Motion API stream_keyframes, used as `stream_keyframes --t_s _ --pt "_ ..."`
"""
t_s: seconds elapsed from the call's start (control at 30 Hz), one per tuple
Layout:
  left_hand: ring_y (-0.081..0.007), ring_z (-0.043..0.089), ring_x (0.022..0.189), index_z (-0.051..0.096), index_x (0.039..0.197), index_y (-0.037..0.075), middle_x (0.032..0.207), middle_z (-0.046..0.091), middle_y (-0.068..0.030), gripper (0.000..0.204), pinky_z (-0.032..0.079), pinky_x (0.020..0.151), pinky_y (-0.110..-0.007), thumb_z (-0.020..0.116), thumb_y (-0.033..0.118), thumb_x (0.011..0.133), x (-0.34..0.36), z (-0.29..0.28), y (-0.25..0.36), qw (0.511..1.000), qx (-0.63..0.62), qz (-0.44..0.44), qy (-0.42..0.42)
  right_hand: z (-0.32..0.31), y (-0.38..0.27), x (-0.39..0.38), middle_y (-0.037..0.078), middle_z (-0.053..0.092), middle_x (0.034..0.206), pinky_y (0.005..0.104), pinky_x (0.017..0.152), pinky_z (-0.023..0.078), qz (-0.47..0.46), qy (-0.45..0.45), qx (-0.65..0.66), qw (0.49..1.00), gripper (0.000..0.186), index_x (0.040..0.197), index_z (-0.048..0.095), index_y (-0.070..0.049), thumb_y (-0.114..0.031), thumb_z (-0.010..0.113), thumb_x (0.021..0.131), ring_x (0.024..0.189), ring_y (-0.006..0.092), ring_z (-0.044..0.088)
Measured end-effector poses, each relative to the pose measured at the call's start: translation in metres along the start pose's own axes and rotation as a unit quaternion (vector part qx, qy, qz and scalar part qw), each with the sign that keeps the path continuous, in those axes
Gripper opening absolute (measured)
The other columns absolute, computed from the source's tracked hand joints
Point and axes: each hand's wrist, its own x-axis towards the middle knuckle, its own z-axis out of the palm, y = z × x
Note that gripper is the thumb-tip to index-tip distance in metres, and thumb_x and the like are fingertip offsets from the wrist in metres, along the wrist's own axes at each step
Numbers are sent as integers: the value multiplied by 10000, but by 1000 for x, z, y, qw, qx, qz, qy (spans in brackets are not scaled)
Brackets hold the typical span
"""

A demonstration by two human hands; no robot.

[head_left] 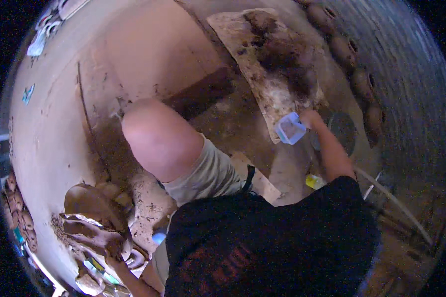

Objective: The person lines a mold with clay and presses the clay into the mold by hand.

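My right hand (pixel 309 119) is closed round the handle of a translucent plastic jug (pixel 290 129) with an open top. The jug is held out to the right, by the near edge of a pale sheet (pixel 270 106). Dark, wet-looking clay (pixel 287 54) is smeared over the sheet's far part. Down at the lower left, my left hand (pixel 115 249) is at a brown, folded-looking piece (pixel 91 236) beside a large round brown clay vessel (pixel 95 205). Dimness and blur hide the left hand's fingers, so its grip is unclear.
Several round clay pots (pixel 364 84) line the right side. A yellow container (pixel 314 181) and a pale hose (pixel 401 208) are near my right arm. More small pots (pixel 19 210) stand at the far left. My bent knee (pixel 158 133) rises in the middle.
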Motion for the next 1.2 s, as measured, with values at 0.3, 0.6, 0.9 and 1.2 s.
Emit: stream_keyframes --t_s 0.3,0.6,0.9,1.2 --pt "-305 655 1129 428 1519 63 1312 642 -138 666 604 883 -382 748 190 949 -13 20 2 993 74 41 -88 141 36 33 237 754 1057 484 841 603 3 -113 -155 981 250 964 789 -2 -117 628 812 963 405 745" --pt "-225 658 1003 565 1312 21 1160 665 -98 481 562 780 -291 744 290 956 -25 4 3 995 10 -58 -75 149 -11 43 230 755 1048 476 835 593 -26 -102 -134 985 251 992 778 -2 -137 613 859 959 398 741" --pt "-139 683 743 716 1020 49 904 730 -58 345 560 616 -327 824 354 904 2 4 -8 1000 -6 -22 0 55 -77 89 222 756 1039 467 830 583 -181 -171 -167 954 256 1021 767 -3 -157 597 906 955 391 738" --pt "-184 688 802 627 1281 -75 1008 736 -123 649 545 699 -316 894 295 819 -28 -8 6 991 43 109 64 -149 -314 138 219 738 1072 457 845 559 -397 -41 1 917 269 1089 726 1 -188 575 970 980 370 718"
